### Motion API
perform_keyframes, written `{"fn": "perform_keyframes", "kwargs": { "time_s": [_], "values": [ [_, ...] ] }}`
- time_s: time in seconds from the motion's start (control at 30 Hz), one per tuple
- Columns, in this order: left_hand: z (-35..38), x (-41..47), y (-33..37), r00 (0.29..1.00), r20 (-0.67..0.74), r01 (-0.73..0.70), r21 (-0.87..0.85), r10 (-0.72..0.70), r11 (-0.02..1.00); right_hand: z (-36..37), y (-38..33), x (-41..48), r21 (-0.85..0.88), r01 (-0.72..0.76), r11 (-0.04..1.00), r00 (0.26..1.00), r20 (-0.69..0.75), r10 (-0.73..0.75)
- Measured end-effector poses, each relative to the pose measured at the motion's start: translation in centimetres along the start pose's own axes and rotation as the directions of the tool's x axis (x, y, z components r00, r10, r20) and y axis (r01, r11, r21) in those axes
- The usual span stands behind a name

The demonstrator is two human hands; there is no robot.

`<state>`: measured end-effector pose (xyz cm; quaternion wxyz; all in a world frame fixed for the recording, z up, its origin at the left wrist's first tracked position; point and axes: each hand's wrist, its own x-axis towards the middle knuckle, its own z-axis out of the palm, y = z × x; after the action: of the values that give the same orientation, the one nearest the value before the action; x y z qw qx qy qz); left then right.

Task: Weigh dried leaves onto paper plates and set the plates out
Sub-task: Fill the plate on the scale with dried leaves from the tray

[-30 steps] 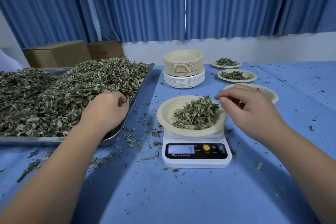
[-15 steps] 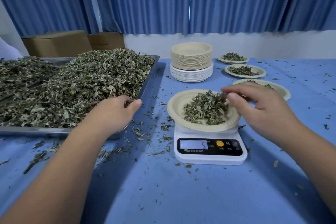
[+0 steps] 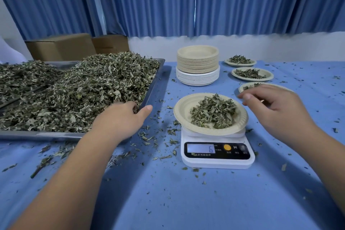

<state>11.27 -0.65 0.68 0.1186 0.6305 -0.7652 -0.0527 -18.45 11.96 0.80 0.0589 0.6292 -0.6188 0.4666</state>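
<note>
Hovering just right of the weighing plate, the right hand [image 3: 274, 110] hangs loose, fingers relaxed, nothing pinched in them. The left hand [image 3: 121, 119] rests at the near right corner of the steel tray [image 3: 37, 134], thumb out straight over the rim and fingertips sunk into the shaggy heap of dried leaves [image 3: 84, 89]. Whether they grip any, I can't tell.

Between the hands, a round beige paper plate [image 3: 183, 110] with a crimped rim sits on the white plastic scale [image 3: 216, 163], carrying a crinkly green mound [image 3: 212, 114]. The display reads 6.

Behind it stands a stack of plates [image 3: 197, 61], tan over white. To its right, three filled plates [image 3: 269, 75] line up front to back, the nearest partly behind the right hand. Leaf crumbs speckle the blue cloth [image 3: 168, 201].
</note>
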Motion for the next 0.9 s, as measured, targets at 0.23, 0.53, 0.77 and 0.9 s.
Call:
{"fn": "perform_keyframes", "kwargs": {
  "time_s": [0.23,0.53,0.77,0.9],
  "values": [
    [0.3,-0.8,0.3,1.0,-0.003,-0.018,0.082,0.019,0.996,-0.2,0.0,0.0,-0.014,-0.003,1.0,1.0,0.005,0.003],
    [-0.3,-1.7,1.2,0.991,-0.133,0.015,0.149,0.006,0.989,-0.2,0.2,0.0,-0.014,-0.007,1.0,1.0,-0.002,0.007],
    [0.3,-2.3,2.0,0.999,-0.009,0.043,0.335,-0.042,0.941,-0.2,0.2,0.0,-0.012,-0.001,1.0,1.0,-0.005,0.001],
    [0.5,-2.6,2.4,0.998,-0.067,0.03,0.34,-0.007,0.94,-0.2,0.1,0.0,-0.009,-0.001,1.0,1.0,-0.005,0.001]
  ]
}}
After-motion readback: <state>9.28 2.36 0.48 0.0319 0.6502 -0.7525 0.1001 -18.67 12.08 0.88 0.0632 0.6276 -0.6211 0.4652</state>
